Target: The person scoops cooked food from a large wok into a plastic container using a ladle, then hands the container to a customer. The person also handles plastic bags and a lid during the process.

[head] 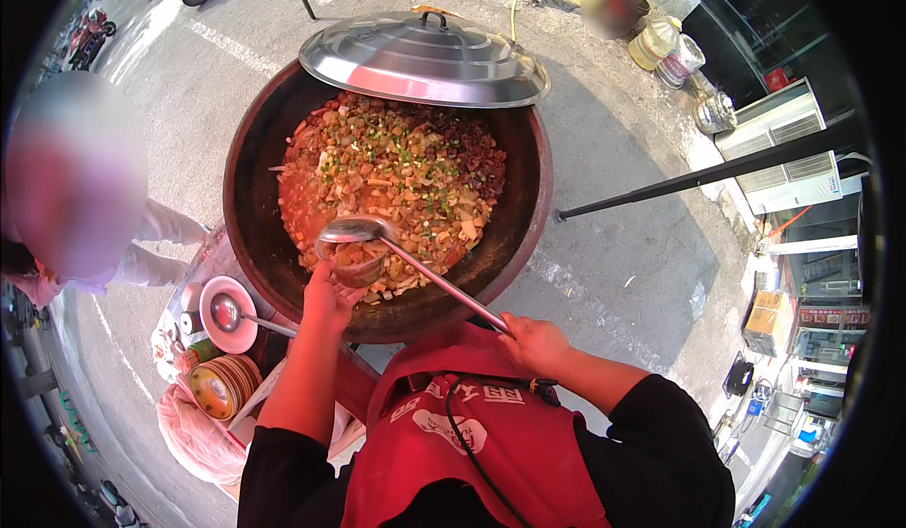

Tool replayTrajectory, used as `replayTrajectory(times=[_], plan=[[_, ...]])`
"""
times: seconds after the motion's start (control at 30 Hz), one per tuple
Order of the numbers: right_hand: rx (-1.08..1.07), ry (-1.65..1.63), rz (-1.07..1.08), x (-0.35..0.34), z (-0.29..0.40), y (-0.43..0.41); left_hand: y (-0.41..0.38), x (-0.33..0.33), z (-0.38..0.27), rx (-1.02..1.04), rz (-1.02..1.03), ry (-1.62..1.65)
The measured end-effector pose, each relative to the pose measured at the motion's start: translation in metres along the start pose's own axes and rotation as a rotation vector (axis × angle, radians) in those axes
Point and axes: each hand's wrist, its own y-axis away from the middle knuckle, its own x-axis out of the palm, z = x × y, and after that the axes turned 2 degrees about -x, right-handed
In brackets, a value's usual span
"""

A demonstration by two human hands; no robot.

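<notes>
My left hand (pixel 330 296) holds a small bowl (pixel 364 273) with chunky stew in it, over the near side of a large wok (pixel 248 195). In my right hand (pixel 534 344) is the end of a long metal ladle (pixel 446 284). The ladle's head (pixel 352 229) is tilted at the bowl's upper rim. Diced stew (pixel 382 167) in reddish broth fills the wok's middle, with chopped green onion on top and a dark red heap (pixel 481 160) at the right. A domed metal lid (pixel 425 61) rests across the wok's far rim.
Left of the wok, a pink bowl (pixel 205 308) holds a second ladle (pixel 226 312), near stacked bowls (pixel 212 390) and a plastic bag (pixel 195 436). A person (pixel 78 188) stands at the left. A dark pole (pixel 679 175) stands at the right; buckets (pixel 655 43) line the wall.
</notes>
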Motion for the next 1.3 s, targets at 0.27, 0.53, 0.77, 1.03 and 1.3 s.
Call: replayTrajectory(times=[0.27, 0.53, 0.77, 1.03, 1.3], plan=[[0.048, -0.169, 0.098, 0.041, -0.014, 0.009, -0.001, 0.017, -0.005, -0.106, -0.247, -0.128], [0.056, -0.235, 0.066, 0.054, -0.024, 0.014, -0.003, 0.027, -0.002, -0.137, -0.199, -0.232], [0.075, -0.218, 0.099, 0.044, -0.022, 0.013, -0.008, 0.022, -0.001, -0.155, -0.148, -0.232], [0.079, -0.145, 0.131, 0.03, -0.017, 0.01, 0.0, 0.022, 0.0, -0.111, -0.155, -0.133], [-0.03, 0.136, -0.047, -0.045, 0.001, 0.004, -0.002, 0.002, 0.025, 0.127, 0.125, 0.178]])
